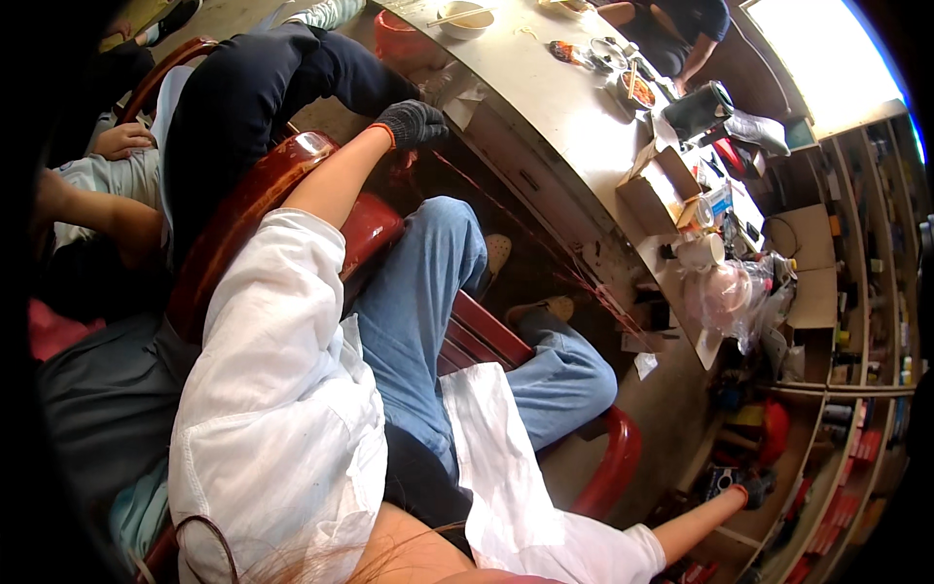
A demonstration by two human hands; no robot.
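Note:
My left hand (416,124), in a dark knit glove with an orange cuff, reaches out past the red chair armrest. Its fingers are loosely bent and apart, and I see nothing held in them. It is close to the dark-trousered leg (292,83) of a person on the left and to the table's side. Far out at the lower right is my right hand (754,487), gloved the same way, in front of the shelves. Its fingers are small and dark there, and I cannot make out their pose. A dark blue box-like thing (722,481) is beside it.
A long table (545,92) holds a bowl with chopsticks (465,19), a bowl of red food (637,92), an open cardboard box (657,190) and plastic-wrapped things (730,297). Filled shelves (846,428) line the right. Red armrests (618,462) flank me; another person (696,34) is beyond the table.

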